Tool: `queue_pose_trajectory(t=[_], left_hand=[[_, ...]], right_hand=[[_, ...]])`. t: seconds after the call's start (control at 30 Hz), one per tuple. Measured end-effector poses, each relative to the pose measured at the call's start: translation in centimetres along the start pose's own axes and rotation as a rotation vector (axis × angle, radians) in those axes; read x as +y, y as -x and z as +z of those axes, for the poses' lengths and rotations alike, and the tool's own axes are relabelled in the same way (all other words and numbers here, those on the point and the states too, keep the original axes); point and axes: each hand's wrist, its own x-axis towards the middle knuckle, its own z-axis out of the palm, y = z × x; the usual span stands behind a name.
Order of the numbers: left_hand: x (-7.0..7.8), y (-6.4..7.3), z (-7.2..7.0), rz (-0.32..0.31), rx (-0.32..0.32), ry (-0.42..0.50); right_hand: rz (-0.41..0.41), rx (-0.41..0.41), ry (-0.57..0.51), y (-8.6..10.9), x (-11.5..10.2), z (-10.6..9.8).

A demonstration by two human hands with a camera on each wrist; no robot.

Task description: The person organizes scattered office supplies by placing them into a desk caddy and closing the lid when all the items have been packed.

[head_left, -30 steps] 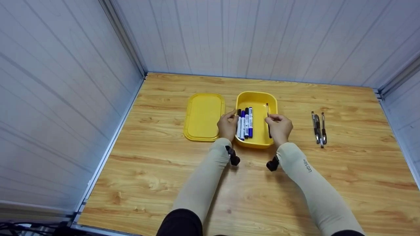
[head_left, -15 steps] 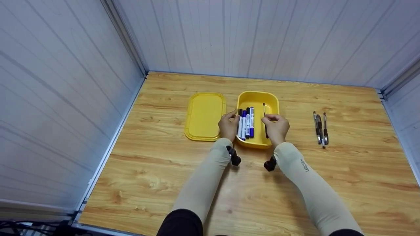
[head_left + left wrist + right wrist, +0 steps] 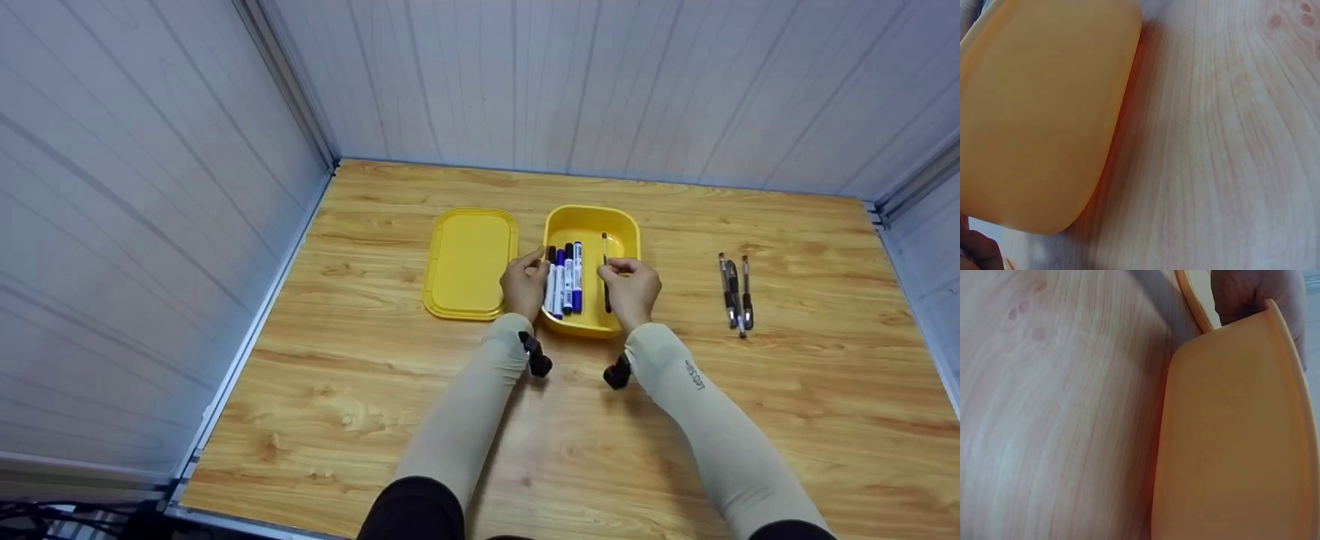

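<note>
A yellow plastic box (image 3: 592, 215) without its lid stands on the wooden table. My left hand (image 3: 523, 286) grips the box's left wall; in the right wrist view that hand (image 3: 1261, 289) is at the rim. Over the box's right half, my right hand (image 3: 632, 291) pinches a slim dark pen (image 3: 604, 247) between thumb and fingers, the pen pointing away from me. Several whiteboard markers (image 3: 568, 277) with black and blue caps lie side by side along the left inside the box. In the left wrist view the box's outer wall (image 3: 1044, 112) hides what is inside.
The yellow lid (image 3: 471, 262) lies flat to the left of the box. Several dark-gripped pens (image 3: 731, 292) lie bunched on the table at right. Pale panels (image 3: 480, 82) wall in the back and sides. Black cables (image 3: 60, 517) show at the lower left corner.
My right hand has shifted slightly left with the pen, toward the markers, and the pen has turned a little straighter. My left hand keeps its grip on the box.
</note>
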Motion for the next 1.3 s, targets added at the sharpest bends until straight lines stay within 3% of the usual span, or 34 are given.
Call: queue_pose_trajectory(t=[0.57,0.83,1.1,1.3], left_hand=[[-0.1,0.0,0.0,-0.002,-0.006,0.004],[0.0,0.0,0.0,0.037,0.026,-0.002],[0.1,0.0,0.0,-0.006,0.024,0.016],[0.0,0.1,0.0,0.003,0.027,-0.002]], right_hand=[[-0.069,-0.006,0.007,-0.3,0.6,1.0],[-0.106,0.008,0.023,-0.2,0.7,1.2],[-0.1,-0.006,0.013,-0.3,0.6,1.3],[-0.114,-0.002,0.043,-0.3,0.7,1.5]])
